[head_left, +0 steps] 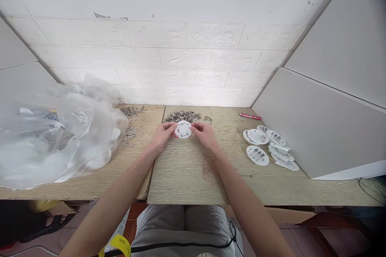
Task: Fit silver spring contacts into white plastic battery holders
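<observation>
Left hand (164,134) and right hand (204,133) are pinching opposite edges of a round white plastic disc (183,129) above a flat tan wood-grain tabletop (183,172).

This appears to be a small assembly workshop. Indicators, as seen from beside the station: a worn wood-grain tabletop (187,180) against a scuffed, brick-patterned white wall (196,60); heaped small metallic parts (182,116); a batch of white discs (257,155); a large, clear plastic bag (75,136); grey side panels (325,124).
</observation>
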Tool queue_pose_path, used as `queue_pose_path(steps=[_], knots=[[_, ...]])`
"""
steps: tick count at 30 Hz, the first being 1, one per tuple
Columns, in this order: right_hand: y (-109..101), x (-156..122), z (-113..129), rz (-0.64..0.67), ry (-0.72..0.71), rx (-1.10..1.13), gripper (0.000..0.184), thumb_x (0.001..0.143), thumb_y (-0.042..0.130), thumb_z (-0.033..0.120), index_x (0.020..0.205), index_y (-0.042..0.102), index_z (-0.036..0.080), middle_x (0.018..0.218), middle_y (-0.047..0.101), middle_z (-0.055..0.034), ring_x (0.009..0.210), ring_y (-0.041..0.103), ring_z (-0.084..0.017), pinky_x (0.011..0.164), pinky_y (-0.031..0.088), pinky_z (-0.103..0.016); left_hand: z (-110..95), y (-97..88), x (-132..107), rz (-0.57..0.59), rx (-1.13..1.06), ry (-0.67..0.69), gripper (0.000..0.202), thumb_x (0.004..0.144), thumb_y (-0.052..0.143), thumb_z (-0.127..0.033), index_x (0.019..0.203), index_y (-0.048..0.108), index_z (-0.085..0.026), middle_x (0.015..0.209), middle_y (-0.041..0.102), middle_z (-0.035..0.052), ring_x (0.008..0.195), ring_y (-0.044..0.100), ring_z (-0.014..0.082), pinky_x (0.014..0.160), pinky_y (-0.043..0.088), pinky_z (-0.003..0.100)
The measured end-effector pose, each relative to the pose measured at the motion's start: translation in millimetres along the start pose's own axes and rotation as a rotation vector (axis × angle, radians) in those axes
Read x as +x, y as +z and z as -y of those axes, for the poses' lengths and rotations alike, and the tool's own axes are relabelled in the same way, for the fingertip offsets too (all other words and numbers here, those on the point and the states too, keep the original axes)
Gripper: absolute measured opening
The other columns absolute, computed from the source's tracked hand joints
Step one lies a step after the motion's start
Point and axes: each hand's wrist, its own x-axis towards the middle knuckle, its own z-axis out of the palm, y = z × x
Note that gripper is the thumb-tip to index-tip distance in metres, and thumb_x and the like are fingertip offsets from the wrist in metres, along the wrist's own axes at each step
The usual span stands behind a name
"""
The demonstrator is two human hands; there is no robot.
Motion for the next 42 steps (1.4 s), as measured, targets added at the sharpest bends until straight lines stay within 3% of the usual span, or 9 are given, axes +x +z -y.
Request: queue_pose_path(steps=[13, 18, 22, 26, 29, 31, 34, 38, 42], knots=[[1.1, -2.6, 2.7, 0.002, 0.031, -0.018, 0.024, 0.074, 0.059, 0.036, 0.084, 0.066, 0.015, 0.079, 0.066, -0.005, 0.071, 0.056, -0.017, 0.064, 0.043, -0.03, -2.0, -0.3, -2.5, 0.022, 0.023, 0.029, 0.028, 0.072, 0.075, -0.028, 0.094, 0.07, -0.011, 0.071, 0.065, 0.0034, 0.061, 0.054, 0.0108, 0.059, 0.051, 0.026], [-6.2, -0.2, 10.2, -0.028, -0.024, -0.212, 0.02, 0.078, 0.055, 0.029, 0.087, 0.067, 0.016, 0.084, 0.069, -0.0058, 0.073, 0.059, -0.018, 0.07, 0.045, -0.032, -1.0, 0.0, -2.3, 0.045, 0.066, 0.047, 0.03, 0.067, 0.078, -0.031, 0.089, 0.07, -0.012, 0.076, 0.068, 0.0053, 0.062, 0.056, 0.0121, 0.058, 0.05, 0.027], [-40.6, -21.3, 15.4, -0.256, -0.007, -0.521, 0.027, 0.082, 0.051, 0.033, 0.093, 0.068, 0.015, 0.097, 0.07, -0.0107, 0.081, 0.059, -0.022, 0.078, 0.045, -0.038, 0.3, -0.2, -0.6, 0.038, 0.094, 0.047, 0.029, 0.066, 0.079, -0.033, 0.086, 0.07, -0.013, 0.073, 0.067, 0.0043, 0.06, 0.055, 0.0118, 0.057, 0.051, 0.027], [-90.9, -77.7, -4.1, -0.556, 0.02, -0.81, 0.035, 0.084, 0.047, 0.04, 0.095, 0.069, 0.015, 0.099, 0.068, -0.0144, 0.095, 0.056, -0.03, 0.085, 0.042, -0.045, 1.0, 0.7, 0.8, 0.023, 0.108, 0.052, 0.027, 0.067, 0.078, -0.031, 0.086, 0.07, -0.012, 0.072, 0.066, 0.0039, 0.059, 0.055, 0.0115, 0.056, 0.05, 0.027], [-118.9, -117.4, -25.5, -0.524, 0.026, -1.005, 0.036, 0.084, 0.046, 0.041, 0.095, 0.07, 0.016, 0.101, 0.067, -0.016, 0.097, 0.056, -0.032, 0.089, 0.041, -0.047, 0.7, 1.6, 0.5, 0.026, 0.113, 0.058, 0.025, 0.069, 0.076, -0.03, 0.085, 0.069, -0.013, 0.07, 0.064, 0.0027, 0.056, 0.053, 0.0107, 0.054, 0.049, 0.026], [-125.3, -130.9, -33.5, -0.512, 0.008, -1.059, 0.036, 0.084, 0.047, 0.04, 0.098, 0.07, 0.016, 0.104, 0.067, -0.0159, 0.097, 0.055, -0.032, 0.088, 0.042, -0.048, 0.3, 1.8, -0.2, 0.03, 0.111, 0.059, 0.024, 0.07, 0.076, -0.03, 0.086, 0.07, -0.013, 0.069, 0.064, 0.0022, 0.055, 0.053, 0.0104, 0.054, 0.049, 0.026], [-111.8, -131.5, -30.2, -0.427, -0.082, -1.003, 0.032, 0.086, 0.046, 0.036, 0.097, 0.07, 0.017, 0.106, 0.068, -0.0134, 0.1, 0.055, -0.032, 0.09, 0.042, -0.048, 0.2, 1.3, -1.0, 0.045, 0.117, 0.066, 0.026, 0.071, 0.075, -0.032, 0.087, 0.07, -0.013, 0.073, 0.066, 0.0035, 0.055, 0.054, 0.0106, 0.054, 0.049, 0.027], [-66.8, -120.4, -7.6, -0.228, -0.213, -0.763, 0.026, 0.088, 0.05, 0.035, 0.096, 0.07, 0.021, 0.111, 0.069, -0.0099, 0.105, 0.056, -0.029, 0.092, 0.044, -0.046, 1.9, 0.0, -1.0, 0.067, 0.128, 0.09, 0.026, 0.072, 0.074, -0.033, 0.087, 0.07, -0.013, 0.077, 0.067, 0.0051, 0.056, 0.055, 0.0109, 0.054, 0.049, 0.026], [-36.6, -111.4, 10.6, -0.241, -0.247, -0.615, 0.025, 0.09, 0.05, 0.035, 0.099, 0.068, 0.02, 0.119, 0.064, -0.01, 0.111, 0.054, -0.026, 0.096, 0.043, -0.044, 5.1, -0.8, 0.3, 0.083, 0.159, 0.117, 0.025, 0.072, 0.073, -0.033, 0.087, 0.07, -0.013, 0.075, 0.066, 0.004, 0.055, 0.056, 0.0107, 0.052, 0.049, 0.025]])
